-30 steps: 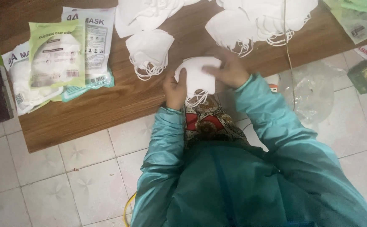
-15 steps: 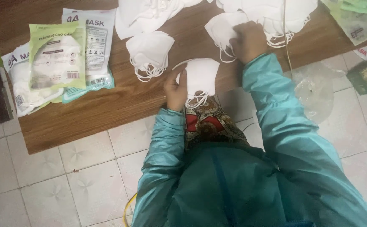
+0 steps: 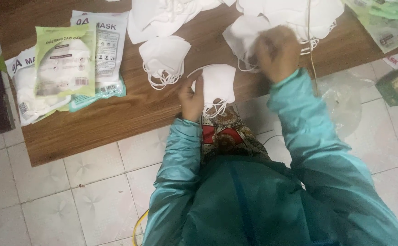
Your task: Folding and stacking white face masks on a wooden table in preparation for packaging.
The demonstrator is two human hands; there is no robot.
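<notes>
While the left hand [image 3: 192, 98] rests at the near edge of the wooden table [image 3: 130, 114], its thumb and fingers pinch the left side of a folded white mask [image 3: 217, 84], which lies flat on the wood just to the right of that hand, its thin ear loops dangling over the table edge. Farther back and to the right of this mask, the right hand [image 3: 276, 52] sits blurred on a second white mask [image 3: 240, 38] at the foot of a loose mask pile [image 3: 294, 13]; its fingers look curled, but whether they grip the fabric cannot be told. Just left of the pinched mask lies another folded mask [image 3: 164, 57], soft, matte and cup-shaped, with stringy loops bunched beneath it. Well to the left of that lie glossy, crinkled packets [image 3: 64, 61], one pale green over white and teal ones. Both arms wear smooth, slightly shiny teal sleeves [image 3: 176, 155]. Below the table edge, patterned red and brown cloth [image 3: 224, 134] shows against pale embossed floor tiles [image 3: 48, 182].
</notes>
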